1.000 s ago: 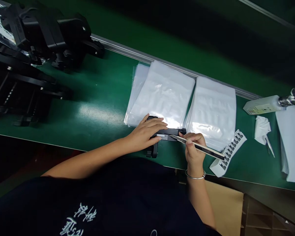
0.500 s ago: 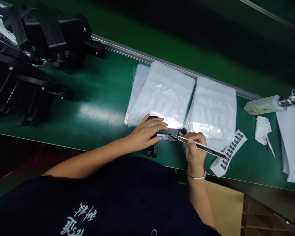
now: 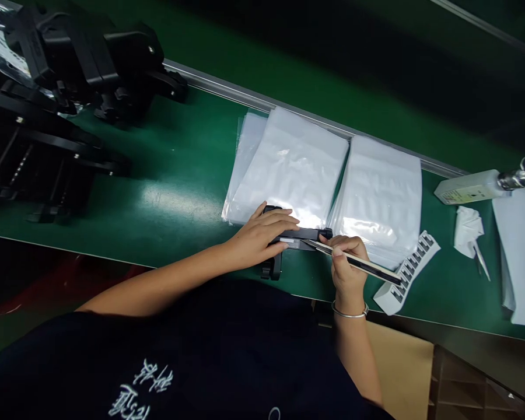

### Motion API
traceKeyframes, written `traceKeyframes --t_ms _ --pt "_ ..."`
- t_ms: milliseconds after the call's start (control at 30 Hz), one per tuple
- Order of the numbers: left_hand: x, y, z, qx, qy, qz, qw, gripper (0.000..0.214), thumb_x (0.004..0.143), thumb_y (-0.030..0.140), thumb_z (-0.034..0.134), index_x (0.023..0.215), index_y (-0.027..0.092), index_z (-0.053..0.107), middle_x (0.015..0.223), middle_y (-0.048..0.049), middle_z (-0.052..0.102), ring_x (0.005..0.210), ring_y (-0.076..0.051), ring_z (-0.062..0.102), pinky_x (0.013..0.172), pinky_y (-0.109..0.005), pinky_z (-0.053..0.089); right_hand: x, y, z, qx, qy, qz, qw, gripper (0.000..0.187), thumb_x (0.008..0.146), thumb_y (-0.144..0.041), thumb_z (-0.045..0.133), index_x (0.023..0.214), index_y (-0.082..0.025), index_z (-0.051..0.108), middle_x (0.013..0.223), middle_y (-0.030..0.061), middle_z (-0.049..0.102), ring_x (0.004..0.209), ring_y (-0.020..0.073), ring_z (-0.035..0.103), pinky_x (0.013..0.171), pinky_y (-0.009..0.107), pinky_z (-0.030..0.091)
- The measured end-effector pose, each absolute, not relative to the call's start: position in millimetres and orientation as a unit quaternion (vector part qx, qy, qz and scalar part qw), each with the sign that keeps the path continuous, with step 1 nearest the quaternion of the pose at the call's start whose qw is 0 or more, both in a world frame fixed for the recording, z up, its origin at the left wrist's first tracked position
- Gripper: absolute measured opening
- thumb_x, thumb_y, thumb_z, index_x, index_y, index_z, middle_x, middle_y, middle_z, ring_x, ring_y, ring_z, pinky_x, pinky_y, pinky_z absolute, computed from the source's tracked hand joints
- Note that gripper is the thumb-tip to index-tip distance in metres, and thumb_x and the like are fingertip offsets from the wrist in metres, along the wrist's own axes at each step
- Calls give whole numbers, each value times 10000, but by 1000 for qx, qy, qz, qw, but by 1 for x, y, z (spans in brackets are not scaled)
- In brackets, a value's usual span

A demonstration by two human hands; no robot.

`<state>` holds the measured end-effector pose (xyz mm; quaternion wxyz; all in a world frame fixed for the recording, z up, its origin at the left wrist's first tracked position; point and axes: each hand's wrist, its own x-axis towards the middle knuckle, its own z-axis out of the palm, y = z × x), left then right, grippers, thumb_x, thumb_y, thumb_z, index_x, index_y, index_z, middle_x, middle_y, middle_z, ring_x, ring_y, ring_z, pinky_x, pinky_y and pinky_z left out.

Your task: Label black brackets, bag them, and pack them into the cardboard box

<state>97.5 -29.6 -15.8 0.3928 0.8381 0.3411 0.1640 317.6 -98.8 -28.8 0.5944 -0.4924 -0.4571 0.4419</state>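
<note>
My left hand [image 3: 265,238] lies across a black plastic part [image 3: 306,234], fingers stretched over its far side and the thumb along its near side, holding it against the bench. A small white label [image 3: 287,240] shows on the part beside the thumb. My right hand [image 3: 349,265] is closed around a slim utility knife [image 3: 363,264] with a pale edge and dark middle. Its pointed tip touches, or nearly touches, the part just right of the label. A black clamp-like piece [image 3: 271,268] sticks out below the left hand. Much of the part is hidden under the fingers.
Two stacks of clear plastic bags [image 3: 295,169] [image 3: 380,192] lie behind my hands. To the right are a curled white label strip [image 3: 406,274], a bottle [image 3: 468,186], crumpled tissue [image 3: 467,230] and white sheets [image 3: 522,256]. Black assemblies [image 3: 87,58] crowd the left of the green bench [image 3: 179,163].
Almost nothing differs. The back end of the utility knife has dipped very slightly, while its tip stays at the same place by the label. The left hand keeps its place on the part.
</note>
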Motion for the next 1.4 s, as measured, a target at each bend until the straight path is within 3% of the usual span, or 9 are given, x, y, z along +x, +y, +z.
traceKeyframes --t_ms 300,633,767,900,1133,1400 --pt "98 -31 -22 845 336 177 376 317 919 241 500 1219 259 602 1327 -39 607 1376 -249 410 1206 -552 85 319 -99 -28 -494 -452 451 590 92 860 -262 641 804 -242 571 681 -42 532 682 133 521 912 465 537" --pt "100 -29 -10 848 329 138 393 270 920 167 490 1072 280 682 1318 -8 599 1394 -255 378 1192 -602 39 320 -101 -29 -502 -463 438 585 148 824 -332 673 779 -247 560 654 -43 539 658 144 535 901 494 539" --pt "102 -29 -3 855 318 121 392 226 923 161 465 952 247 672 1308 -19 586 1344 -255 427 1174 -633 2 363 -111 -13 -528 -411 313 674 182 764 -321 725 744 -236 565 624 -59 524 624 136 528 848 474 556" --pt "105 -28 2 847 335 109 399 200 894 138 468 1044 222 570 1271 -45 602 1239 -217 517 1178 -616 7 395 -125 3 -535 -406 230 704 179 729 -285 740 719 -225 572 598 -71 528 565 124 511 822 473 563" --pt "106 -28 2 840 338 113 408 233 893 168 465 1113 233 505 1274 -44 602 1253 -209 505 1185 -584 -23 321 -113 -17 -498 -471 386 617 74 847 -284 649 824 -251 587 691 -37 563 666 139 541 961 514 513" --pt "105 -27 2 839 337 116 410 257 893 189 472 1142 246 506 1272 -38 608 1254 -218 507 1188 -576 -13 314 -103 -27 -495 -448 427 610 116 861 -311 640 816 -239 560 701 -33 515 711 143 531 942 517 537"
